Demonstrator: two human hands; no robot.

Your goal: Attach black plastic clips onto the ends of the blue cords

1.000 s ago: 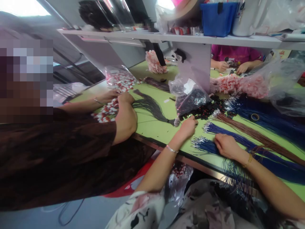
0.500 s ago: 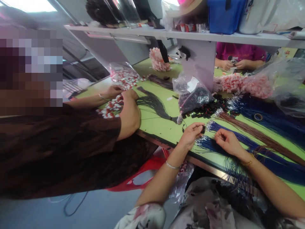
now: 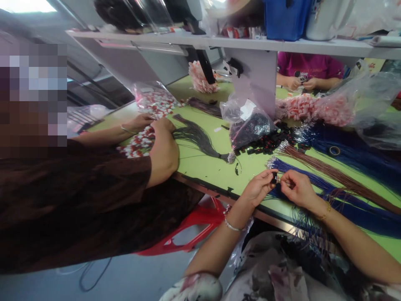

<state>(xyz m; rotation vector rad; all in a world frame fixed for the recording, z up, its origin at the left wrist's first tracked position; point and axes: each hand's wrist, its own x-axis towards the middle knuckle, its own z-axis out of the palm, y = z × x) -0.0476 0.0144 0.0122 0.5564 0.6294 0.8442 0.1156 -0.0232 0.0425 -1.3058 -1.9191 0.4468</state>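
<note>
My left hand (image 3: pixel 258 188) pinches a small black plastic connector (image 3: pixel 275 177) between thumb and fingertips, just above the table's near edge. Close beside it, my right hand (image 3: pixel 299 189) is closed on a thin wire whose tip points at the connector; whether the tip is inside it I cannot tell. Under and behind my hands lie blue wires (image 3: pixel 300 172) with silvery crimped ends. A bundle of brown wires (image 3: pixel 340 172) runs alongside them. Farther back, loose black connectors (image 3: pixel 261 145) are heaped in front of a clear plastic bag (image 3: pixel 250 127) of dark pieces.
At the left, a co-worker's hands (image 3: pixel 164 142) work among red-and-white connectors (image 3: pixel 138 144). A tied dark wire bundle (image 3: pixel 203 138) lies mid-table. Overhead runs a shelf (image 3: pixel 175 39) with a blue bin (image 3: pixel 285 19). Across the table sits another person (image 3: pixel 308 69). A red stool (image 3: pixel 194 228) stands below.
My left hand has moved right with the black connector, bringing it right up to my right hand's fingertips. The whole view has shifted slightly.
</note>
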